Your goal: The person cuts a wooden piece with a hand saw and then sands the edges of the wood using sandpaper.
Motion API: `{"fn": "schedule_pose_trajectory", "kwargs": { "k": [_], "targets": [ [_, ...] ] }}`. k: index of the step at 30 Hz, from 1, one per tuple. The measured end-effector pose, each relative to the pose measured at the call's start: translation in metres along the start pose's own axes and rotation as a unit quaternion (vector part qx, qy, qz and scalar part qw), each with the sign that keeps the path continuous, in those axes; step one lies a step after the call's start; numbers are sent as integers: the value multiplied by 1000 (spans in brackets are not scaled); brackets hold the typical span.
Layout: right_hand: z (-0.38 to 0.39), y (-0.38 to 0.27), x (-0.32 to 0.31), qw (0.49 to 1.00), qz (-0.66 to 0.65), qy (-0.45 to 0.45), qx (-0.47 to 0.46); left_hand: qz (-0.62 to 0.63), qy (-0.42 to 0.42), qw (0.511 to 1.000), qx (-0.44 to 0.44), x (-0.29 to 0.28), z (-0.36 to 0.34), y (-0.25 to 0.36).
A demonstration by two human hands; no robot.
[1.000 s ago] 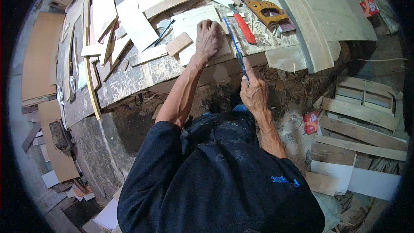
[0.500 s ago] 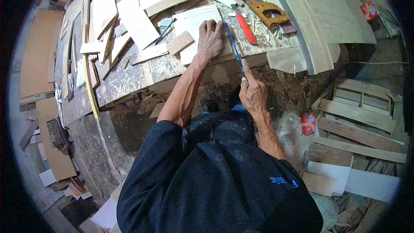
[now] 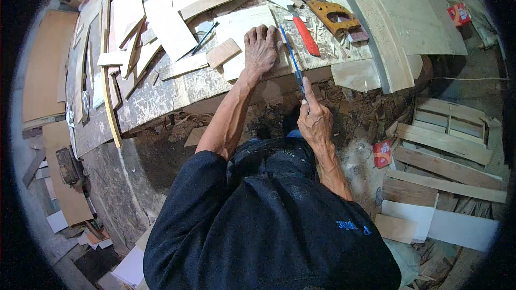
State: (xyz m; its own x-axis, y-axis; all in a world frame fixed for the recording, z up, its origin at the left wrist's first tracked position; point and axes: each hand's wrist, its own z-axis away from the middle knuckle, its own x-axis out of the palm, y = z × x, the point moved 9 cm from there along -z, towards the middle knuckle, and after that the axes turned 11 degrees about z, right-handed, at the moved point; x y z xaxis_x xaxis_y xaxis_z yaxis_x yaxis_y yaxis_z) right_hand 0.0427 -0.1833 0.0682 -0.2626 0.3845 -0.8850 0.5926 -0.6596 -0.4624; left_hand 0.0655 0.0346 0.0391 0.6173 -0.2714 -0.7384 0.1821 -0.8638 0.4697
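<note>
Head view: left hand (image 3: 260, 48) lies with fingers spread on a pale board (image 3: 242, 32); right hand (image 3: 314, 121) fingers grip a blue-handled saw (image 3: 293, 62).

workbench (image 3: 161, 96), scarred top, strewn with offcuts. left hand (image 3: 260, 49) flat, palm down, on a pale wood panel (image 3: 236, 27) at the bench's near edge. right hand (image 3: 314, 121) closed around the handle end of a slim blue-framed saw (image 3: 290, 56), its blade running up beside the left hand. small brown block (image 3: 223, 52) just left of the left hand. red-handled tool (image 3: 306, 36) and orange-handled handsaw (image 3: 336, 17) lie to the right. stacked planks (image 3: 446, 145) on the floor, far right.
</note>
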Motion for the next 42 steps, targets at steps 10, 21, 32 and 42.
{"fn": "schedule_pose_trajectory", "kwargs": {
  "k": [10, 21, 32, 42],
  "targets": [
    [3, -1, 1, 1000, -10, -3, 0, -30, 31, 999, 21, -3, 1, 2],
    [-53, -3, 21, 997, 68, -27, 8, -29, 18, 999, 22, -4, -2, 9],
    [-56, -14, 15, 994, 95, -50, 16, -32, -31, 999, -23, 7, -2, -3],
    [-38, -18, 6, 996, 82, -25, -22, -61, 3, 998, -11, -1, 2, -6]
  ]
}}
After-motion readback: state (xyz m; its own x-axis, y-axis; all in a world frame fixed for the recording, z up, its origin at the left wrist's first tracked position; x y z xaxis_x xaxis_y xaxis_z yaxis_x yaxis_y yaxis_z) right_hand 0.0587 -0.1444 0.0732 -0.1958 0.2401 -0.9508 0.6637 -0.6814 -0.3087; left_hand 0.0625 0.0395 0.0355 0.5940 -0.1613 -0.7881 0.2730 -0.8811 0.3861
